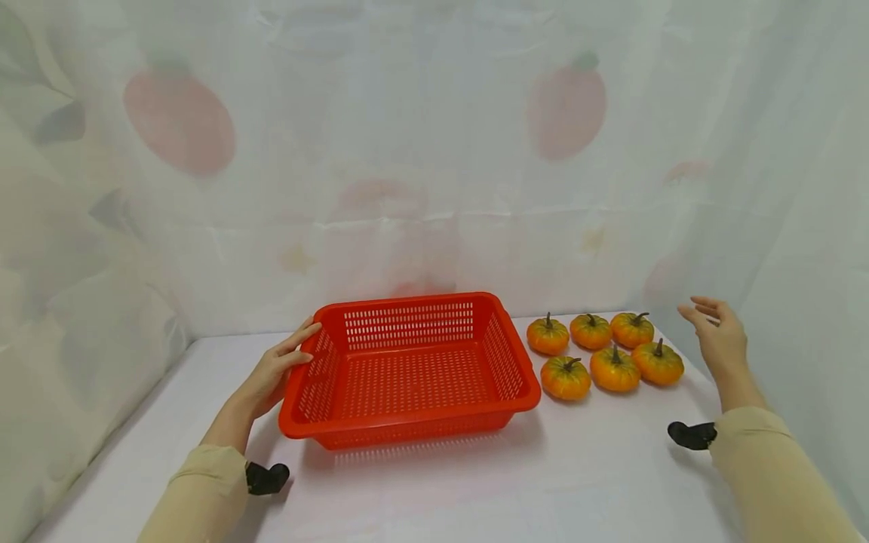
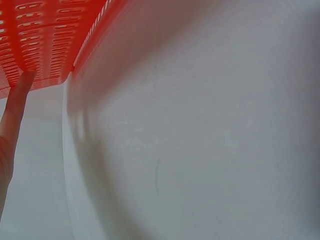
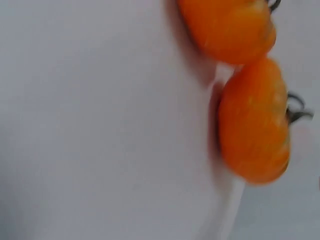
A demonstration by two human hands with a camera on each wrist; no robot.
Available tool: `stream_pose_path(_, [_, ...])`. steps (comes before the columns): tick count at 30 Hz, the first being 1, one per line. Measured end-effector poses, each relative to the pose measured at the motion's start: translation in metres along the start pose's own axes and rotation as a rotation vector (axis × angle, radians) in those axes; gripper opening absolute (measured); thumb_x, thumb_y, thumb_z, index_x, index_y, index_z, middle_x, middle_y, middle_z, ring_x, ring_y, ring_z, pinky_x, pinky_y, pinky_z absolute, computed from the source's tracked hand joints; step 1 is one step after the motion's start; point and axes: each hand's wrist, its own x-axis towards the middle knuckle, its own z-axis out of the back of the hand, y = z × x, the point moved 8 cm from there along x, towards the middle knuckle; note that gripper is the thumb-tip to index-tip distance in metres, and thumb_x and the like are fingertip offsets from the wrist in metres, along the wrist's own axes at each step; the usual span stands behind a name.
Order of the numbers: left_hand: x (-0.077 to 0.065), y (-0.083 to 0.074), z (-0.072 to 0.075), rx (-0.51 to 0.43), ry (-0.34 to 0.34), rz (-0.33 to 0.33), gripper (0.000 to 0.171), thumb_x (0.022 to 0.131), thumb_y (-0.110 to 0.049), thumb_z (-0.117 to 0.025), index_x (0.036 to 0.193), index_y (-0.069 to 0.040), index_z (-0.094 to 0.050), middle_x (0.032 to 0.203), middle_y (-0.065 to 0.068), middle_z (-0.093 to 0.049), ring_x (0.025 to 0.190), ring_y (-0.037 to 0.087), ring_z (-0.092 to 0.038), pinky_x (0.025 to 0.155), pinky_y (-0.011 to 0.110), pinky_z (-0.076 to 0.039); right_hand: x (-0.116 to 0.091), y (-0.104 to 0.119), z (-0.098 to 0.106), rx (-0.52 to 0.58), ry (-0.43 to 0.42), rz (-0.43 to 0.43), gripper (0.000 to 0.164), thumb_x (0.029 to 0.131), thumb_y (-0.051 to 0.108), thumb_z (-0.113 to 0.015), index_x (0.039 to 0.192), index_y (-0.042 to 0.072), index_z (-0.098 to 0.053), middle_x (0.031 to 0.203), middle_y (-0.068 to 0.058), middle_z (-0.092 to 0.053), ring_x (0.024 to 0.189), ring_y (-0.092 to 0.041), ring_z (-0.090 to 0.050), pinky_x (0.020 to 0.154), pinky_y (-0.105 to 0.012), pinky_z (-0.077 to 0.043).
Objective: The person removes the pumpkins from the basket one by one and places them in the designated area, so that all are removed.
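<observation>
A red plastic basket [image 1: 414, 418] with slotted walls stands on the white table. My left hand [image 1: 271, 373] holds its left rim, fingers lying over the edge. In the left wrist view one finger [image 2: 19, 105] lies against the outside of the basket wall [image 2: 45, 45]. To the basket's right, several small orange-green pumpkins [image 1: 614, 369] with dark stems sit in two rows. My right hand [image 1: 723, 335] is raised just right of them, fingers loosely bent with nothing held. Two pumpkins show blurred in the right wrist view, the nearer pumpkin [image 3: 255, 122] lying by the table edge.
A white curtain [image 1: 434, 151] printed with faded fruit hangs behind the table and along both sides. Bare white tabletop [image 1: 462, 490] shows in front of the basket. The basket's right rim is close to the nearest pumpkins.
</observation>
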Motion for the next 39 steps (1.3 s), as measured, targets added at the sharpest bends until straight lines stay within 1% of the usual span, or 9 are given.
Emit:
stream_pose_path(4, [0.001,0.001,-0.001,0.009,0.005,-0.008,0.061,0.102,-0.013,-0.044,0.158,-0.017,-0.02,0.17,-0.005,0.003,0.119,-0.002,-0.055,0.09,0.023,-0.057,0.001,0.03,-0.002,0.089,-0.16,0.043,0.05,0.095,0.043,-0.057,0.14,0.022,-0.055,0.124,0.013,-0.06,0.1,0.007,-0.048,0.085,-0.015,-0.039])
stream_pose_path(10, [0.003,-0.004,-0.005,0.083,0.01,-0.037,0.06,0.102,-0.014,-0.044,0.158,-0.012,-0.022,0.17,0.001,0.005,0.12,-0.006,-0.051,0.089,0.019,-0.056,-0.016,0.096,-0.046,0.056,0.015,0.275,0.054,0.099,0.038,-0.052,0.144,0.008,-0.047,0.151,-0.017,-0.045,0.135,-0.036,-0.043,0.109,-0.052,-0.042])
stream_pose_path(13, [0.003,-0.009,-0.004,0.168,-0.027,-0.023,0.064,0.101,-0.018,-0.048,0.158,-0.013,-0.02,0.17,0.008,-0.002,0.121,-0.002,-0.05,0.089,0.019,-0.055,-0.027,0.127,-0.066,0.062,0.103,0.369,0.055,0.1,0.037,-0.053,0.144,0.007,-0.045,0.153,-0.021,-0.041,0.138,-0.044,-0.039,0.112,-0.062,-0.036])
stream_pose_path(18, [-0.004,-0.022,-0.003,0.411,-0.15,0.01,0.075,0.1,-0.03,-0.054,0.16,-0.016,-0.012,0.165,0.021,-0.015,0.143,0.04,-0.038,0.109,0.051,-0.045,-0.041,0.166,-0.098,0.031,0.201,0.469,0.054,0.099,0.036,-0.055,0.145,0.008,-0.046,0.153,-0.022,-0.04,0.14,-0.045,-0.037,0.114,-0.063,-0.035])
stream_pose_path(22, [-0.011,-0.044,-0.01,0.558,-0.26,-0.039,0.081,0.099,-0.038,-0.053,0.16,-0.013,-0.006,0.167,0.02,-0.006,0.151,0.048,-0.012,0.117,0.071,-0.019,-0.054,0.191,-0.129,-0.042,0.278,0.558,0.055,0.099,0.036,-0.054,0.146,0.008,-0.045,0.154,-0.019,-0.041,0.143,-0.041,-0.035,0.117,-0.06,-0.031])
stream_pose_path(26, [-0.017,-0.067,-0.034,0.657,-0.299,-0.13,0.083,0.1,-0.038,-0.052,0.16,-0.009,-0.004,0.168,0.02,-0.002,0.154,0.045,-0.003,0.119,0.071,-0.01,-0.075,0.213,-0.164,-0.172,0.363,0.623,0.061,0.099,0.043,-0.052,0.149,0.01,-0.042,0.158,-0.019,-0.035,0.147,-0.041,-0.03,0.119,-0.062,-0.027])
stream_pose_path(30, [-0.014,-0.073,-0.07,0.816,-0.241,-0.137,0.084,0.1,-0.044,-0.048,0.159,-0.003,-0.004,0.166,0.026,0.001,0.151,0.051,0.002,0.119,0.071,-0.003,-0.099,0.229,-0.193,-0.3,0.443,0.659,0.067,0.097,0.052,-0.05,0.152,0.015,-0.037,0.162,-0.018,-0.027,0.147,-0.042,-0.028,0.114,-0.066,-0.032])
stream_pose_path(34, [-0.007,-0.068,-0.099,1.018,-0.183,-0.054,0.091,0.096,-0.061,-0.043,0.159,-0.006,-0.006,0.166,0.025,0.006,0.149,0.055,0.007,0.116,0.074,0.005,-0.12,0.237,-0.216,-0.428,0.484,0.723,0.07,0.096,0.057,-0.05,0.153,0.02,-0.035,0.163,-0.016,-0.025,0.148,-0.041,-0.027,0.112,-0.064,-0.037])
stream_pose_path(39, [0.0,-0.06,-0.115,1.177,-0.164,0.051,0.102,0.088,-0.075,-0.042,0.16,-0.012,-0.007,0.167,0.021,0.009,0.15,0.053,0.008,0.113,0.076,0.01,-0.144,0.239,-0.235,-0.591,0.528,0.811,0.078,0.092,0.067,-0.047,0.155,0.023,-0.032,0.165,-0.014,-0.021,0.15,-0.043,-0.023,0.115,-0.062,-0.035])
